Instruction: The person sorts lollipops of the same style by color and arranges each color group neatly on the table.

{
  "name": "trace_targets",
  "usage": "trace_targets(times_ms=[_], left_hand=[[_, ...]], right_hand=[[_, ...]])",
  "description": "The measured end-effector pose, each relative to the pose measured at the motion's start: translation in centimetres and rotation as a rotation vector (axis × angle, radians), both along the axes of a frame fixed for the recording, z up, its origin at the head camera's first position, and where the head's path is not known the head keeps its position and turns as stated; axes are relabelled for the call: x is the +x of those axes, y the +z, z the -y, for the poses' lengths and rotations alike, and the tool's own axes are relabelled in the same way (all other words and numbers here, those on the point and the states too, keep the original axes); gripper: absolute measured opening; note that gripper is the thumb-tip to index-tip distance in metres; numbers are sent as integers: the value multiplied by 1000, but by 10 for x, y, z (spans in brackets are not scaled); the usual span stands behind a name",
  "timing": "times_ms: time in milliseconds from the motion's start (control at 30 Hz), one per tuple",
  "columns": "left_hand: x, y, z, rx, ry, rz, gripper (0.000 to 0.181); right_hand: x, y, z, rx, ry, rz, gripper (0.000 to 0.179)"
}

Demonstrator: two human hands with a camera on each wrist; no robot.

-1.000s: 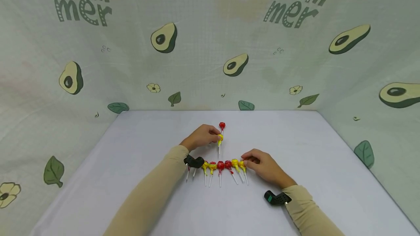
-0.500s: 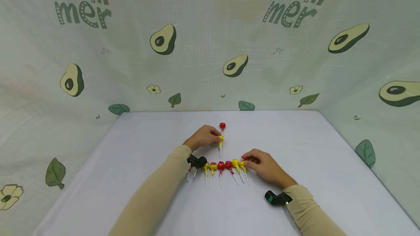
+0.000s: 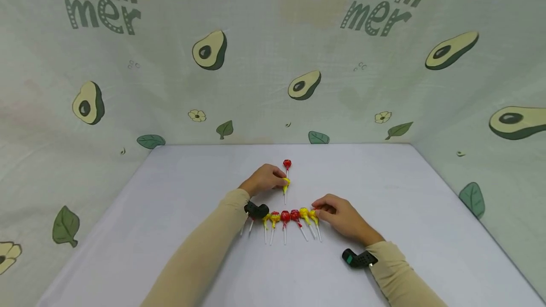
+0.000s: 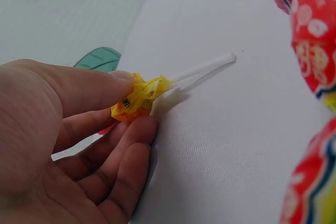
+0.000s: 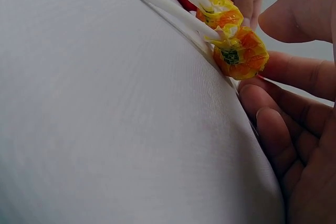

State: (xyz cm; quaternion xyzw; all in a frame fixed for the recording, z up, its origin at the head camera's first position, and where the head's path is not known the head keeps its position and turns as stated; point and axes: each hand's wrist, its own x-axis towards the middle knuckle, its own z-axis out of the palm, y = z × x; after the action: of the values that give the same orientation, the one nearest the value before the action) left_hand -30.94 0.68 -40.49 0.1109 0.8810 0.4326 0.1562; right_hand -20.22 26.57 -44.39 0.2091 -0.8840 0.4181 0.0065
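Observation:
Between thumb and fingers, my left hand (image 3: 266,178) pinches a yellow-wrapped lollipop (image 4: 135,100) by its head, the white stick pointing toward me. Just beyond it lies a red lollipop (image 3: 287,163), its stick end by the yellow head. My right hand (image 3: 344,218) is at the right end of a row of lollipops. Its fingers rest beside the head of the last yellow lollipop (image 5: 240,53), with the thumb (image 5: 299,17) held apart from it; whether a fingertip touches is unclear. The row also has red lollipops (image 3: 285,216) in its middle.
A white cloth (image 3: 204,174) covers the table. Behind it hangs a patterned curtain (image 3: 256,108) with avocados and leaves. The left wrist camera (image 3: 257,210) hides part of the row's left end. Another black camera (image 3: 358,258) sits on the right wrist.
My left hand has shifted the pinched yellow lollipop very slightly toward me, away from the red one. The right hand stays in place beside the row.

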Motion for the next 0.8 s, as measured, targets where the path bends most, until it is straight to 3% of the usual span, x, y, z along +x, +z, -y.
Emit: trace_targets(times_ms=[800], left_hand=[[-2, -4, 0, -24, -3, 9, 23]], right_hand=[[-1, 0, 3, 13, -17, -2, 17]])
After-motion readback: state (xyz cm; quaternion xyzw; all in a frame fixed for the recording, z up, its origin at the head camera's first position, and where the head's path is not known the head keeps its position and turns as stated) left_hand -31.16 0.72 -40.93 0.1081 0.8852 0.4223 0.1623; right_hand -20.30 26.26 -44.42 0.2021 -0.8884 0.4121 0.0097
